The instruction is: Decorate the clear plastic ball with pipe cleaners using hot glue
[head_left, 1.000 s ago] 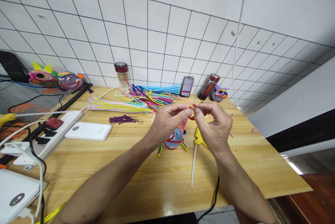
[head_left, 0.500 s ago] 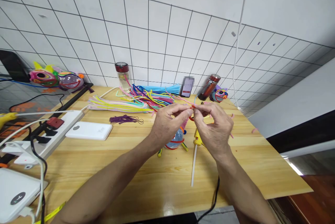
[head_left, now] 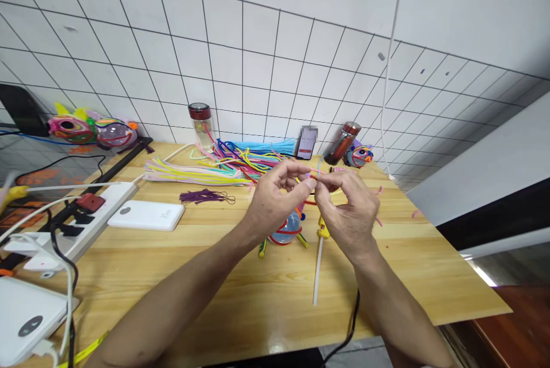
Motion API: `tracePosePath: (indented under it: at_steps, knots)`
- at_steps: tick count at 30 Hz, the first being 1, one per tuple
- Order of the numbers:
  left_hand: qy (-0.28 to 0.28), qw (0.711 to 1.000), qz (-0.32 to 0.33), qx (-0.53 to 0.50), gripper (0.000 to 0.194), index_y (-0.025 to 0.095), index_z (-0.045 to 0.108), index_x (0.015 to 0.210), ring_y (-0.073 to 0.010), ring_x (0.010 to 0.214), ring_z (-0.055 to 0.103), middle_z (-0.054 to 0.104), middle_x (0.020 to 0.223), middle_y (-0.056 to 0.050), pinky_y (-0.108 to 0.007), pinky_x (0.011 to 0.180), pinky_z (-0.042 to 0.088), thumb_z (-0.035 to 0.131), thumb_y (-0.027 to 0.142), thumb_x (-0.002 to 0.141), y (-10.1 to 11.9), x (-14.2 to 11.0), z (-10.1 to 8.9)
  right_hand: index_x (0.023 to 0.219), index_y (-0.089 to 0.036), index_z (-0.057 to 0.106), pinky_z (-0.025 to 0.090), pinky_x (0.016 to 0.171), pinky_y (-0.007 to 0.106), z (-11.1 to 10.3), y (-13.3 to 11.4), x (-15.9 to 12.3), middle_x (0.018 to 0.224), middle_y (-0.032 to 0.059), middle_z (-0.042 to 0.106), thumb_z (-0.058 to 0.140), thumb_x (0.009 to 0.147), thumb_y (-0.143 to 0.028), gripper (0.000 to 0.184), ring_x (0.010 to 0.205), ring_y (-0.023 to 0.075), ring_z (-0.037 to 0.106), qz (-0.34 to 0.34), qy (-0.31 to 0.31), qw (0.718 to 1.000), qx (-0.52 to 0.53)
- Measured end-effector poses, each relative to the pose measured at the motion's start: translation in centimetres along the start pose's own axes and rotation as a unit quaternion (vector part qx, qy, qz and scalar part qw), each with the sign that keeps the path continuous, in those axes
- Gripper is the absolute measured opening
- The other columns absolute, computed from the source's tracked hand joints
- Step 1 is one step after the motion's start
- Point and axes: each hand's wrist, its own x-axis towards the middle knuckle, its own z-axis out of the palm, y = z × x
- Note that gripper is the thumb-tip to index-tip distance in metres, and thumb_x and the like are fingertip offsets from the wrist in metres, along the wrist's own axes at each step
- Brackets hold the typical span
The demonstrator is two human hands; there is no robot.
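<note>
My left hand (head_left: 275, 199) and my right hand (head_left: 350, 207) meet above the wooden table (head_left: 240, 293), fingertips pinched together on a thin red pipe cleaner (head_left: 313, 202) that curls between them. Under the hands sits a small craft figure (head_left: 287, 231) with a clear blue round body ringed in red. A yellow glue gun (head_left: 323, 231) with a white glue stick (head_left: 318, 270) lies just below my right hand. Behind the hands a pile of coloured pipe cleaners (head_left: 223, 164) spreads across the table.
A white power bank (head_left: 146, 215), a purple tassel (head_left: 204, 196) and a power strip (head_left: 81, 216) with cables lie at the left. Two bottles (head_left: 201, 124) (head_left: 341, 141), a phone (head_left: 306, 143) and coloured craft fish (head_left: 360, 156) (head_left: 92, 129) stand by the tiled wall. The table edge is at the right.
Both hands shifted slightly left and down, and the fingertips closed tighter over the red pipe cleaner, so less of its loop shows.
</note>
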Motion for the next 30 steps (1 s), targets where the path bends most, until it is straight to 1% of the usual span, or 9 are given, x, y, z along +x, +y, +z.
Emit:
tracePosePath:
  at_steps: [3,11,13,17,19,21,24,26,30]
  knots:
    - [-0.003,1.0,0.009,0.018,0.009,0.019,0.077,0.09,-0.011,0.068,0.062,0.073,0.082,0.0,-0.022,0.064,0.05,0.077,0.028,0.092,0.0,0.0,0.0,0.087,-0.027,0.071,0.056,0.066,0.034,0.1,0.0,-0.1,0.075,-0.0011,0.075,0.066,0.094,-0.009,0.02,0.065,0.0164,0.067,0.009,0.0,1.0,-0.001]
    - [0.024,0.999,0.022,-0.006,0.026,0.018,0.073,0.085,-0.0101,0.064,0.058,0.073,0.081,-0.002,-0.023,0.065,0.05,0.075,0.041,0.096,-0.1,0.6,-0.4,0.085,-0.026,0.071,0.053,0.063,0.031,-0.3,0.0,0.1,0.073,-0.0023,0.073,0.067,0.091,-0.007,0.02,0.063,0.0148,0.064,0.041,0.002,0.999,0.001]
    - [0.014,1.0,0.016,-0.006,0.029,0.018,0.073,0.086,-0.0094,0.064,0.058,0.074,0.083,-0.002,-0.022,0.064,0.049,0.075,0.046,0.097,-0.2,0.5,-0.4,0.085,-0.026,0.072,0.054,0.064,0.031,-0.3,-0.1,0.1,0.073,-0.0025,0.073,0.067,0.092,-0.008,0.019,0.063,0.0149,0.065,0.045,0.002,0.999,0.003]
    - [-0.028,1.0,-0.009,-0.005,0.031,0.018,0.074,0.092,-0.009,0.063,0.056,0.072,0.085,0.0,-0.021,0.059,0.048,0.083,0.048,0.089,-0.1,0.3,-0.2,0.085,-0.025,0.074,0.055,0.066,0.031,-0.2,-0.1,0.0,0.074,-0.0018,0.076,0.068,0.092,-0.011,0.017,0.066,0.0154,0.068,0.055,-0.008,0.998,0.021]
    - [-0.023,1.0,-0.01,-0.004,0.031,0.018,0.072,0.088,-0.0089,0.061,0.054,0.068,0.079,0.001,-0.021,0.059,0.048,0.082,0.048,0.089,0.1,0.4,-0.2,0.088,-0.024,0.077,0.056,0.068,0.031,-0.2,0.2,-0.2,0.077,-0.0011,0.078,0.069,0.094,-0.016,0.013,0.067,0.0157,0.069,0.091,-0.018,0.995,0.037]
    - [-0.006,1.0,-0.008,-0.007,0.031,0.018,0.07,0.085,-0.0088,0.061,0.053,0.065,0.076,0.001,-0.021,0.059,0.048,0.08,0.047,0.09,0.3,0.5,-0.3,0.097,-0.024,0.079,0.057,0.071,0.033,-0.3,0.6,-0.3,0.082,0.0002,0.08,0.07,0.098,-0.023,0.01,0.07,0.0169,0.072,0.151,-0.017,0.986,0.068]
    - [0.01,1.0,-0.014,-0.008,0.032,0.018,0.068,0.083,-0.0088,0.06,0.053,0.064,0.076,0.002,-0.022,0.059,0.048,0.08,0.047,0.088,0.5,0.8,-0.6,0.107,-0.024,0.081,0.059,0.075,0.034,-0.7,1.1,-0.3,0.087,0.0021,0.081,0.069,0.101,-0.031,0.015,0.077,0.0192,0.076,0.224,-0.006,0.967,0.123]
    - [0.011,1.0,-0.016,-0.001,0.032,0.018,0.067,0.082,-0.0093,0.061,0.053,0.064,0.075,0.002,-0.022,0.059,0.048,0.08,0.047,0.088,0.6,0.9,-0.6,0.108,-0.024,0.081,0.058,0.074,0.034,-0.9,1.1,-0.3,0.089,0.0027,0.081,0.07,0.101,-0.033,0.016,0.079,0.0193,0.075,0.24,-0.02,0.961,0.137]
    - [0.005,1.0,-0.009,0.015,0.029,0.018,0.068,0.082,-0.0095,0.061,0.052,0.063,0.072,0.002,-0.022,0.058,0.046,0.081,0.044,0.087,0.6,0.6,-0.4,0.107,-0.025,0.082,0.052,0.061,0.03,-0.9,0.7,-0.2,0.085,0.001,0.079,0.078,0.094,-0.033,0.016,0.065,0.0149,0.065,0.258,-0.087,0.948,0.163]
